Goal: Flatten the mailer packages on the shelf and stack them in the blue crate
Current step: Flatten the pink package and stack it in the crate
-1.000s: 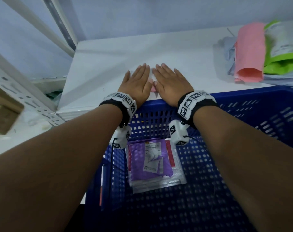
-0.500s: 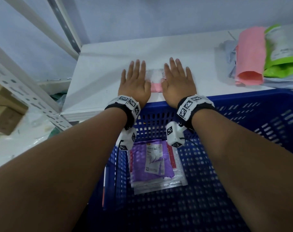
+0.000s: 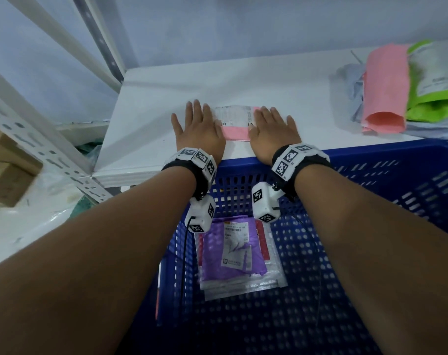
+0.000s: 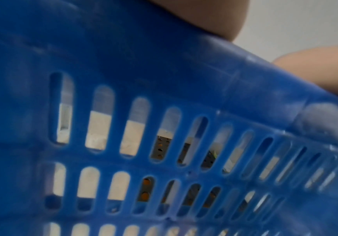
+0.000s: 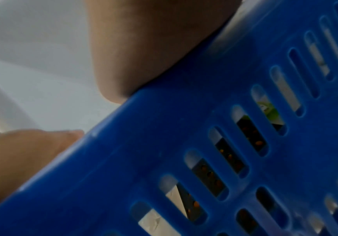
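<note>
A small pink mailer [image 3: 237, 129] with a white label lies flat on the white shelf [image 3: 146, 103]. My left hand [image 3: 196, 125] presses flat on its left end, fingers straight. My right hand [image 3: 273, 126] presses flat on its right end. Both wrists sit over the far rim of the blue crate [image 3: 371, 160]. Inside the crate a purple mailer [image 3: 230, 249] lies on top of clear and white flat ones [image 3: 274, 278]. Both wrist views show mostly the crate's slotted wall [image 4: 164, 95] [image 5: 204, 127] and a bit of palm.
At the shelf's right end lie a rolled pink mailer [image 3: 385, 90], a green pouch [image 3: 433, 78] and grey mailers [image 3: 351, 83] beneath them. White perforated shelf posts [image 3: 38, 139] stand at left, with a cardboard box [image 3: 5, 175] lower left.
Both hands slid apart across the pink mailer, from touching side by side to its two ends, uncovering its middle and label.
</note>
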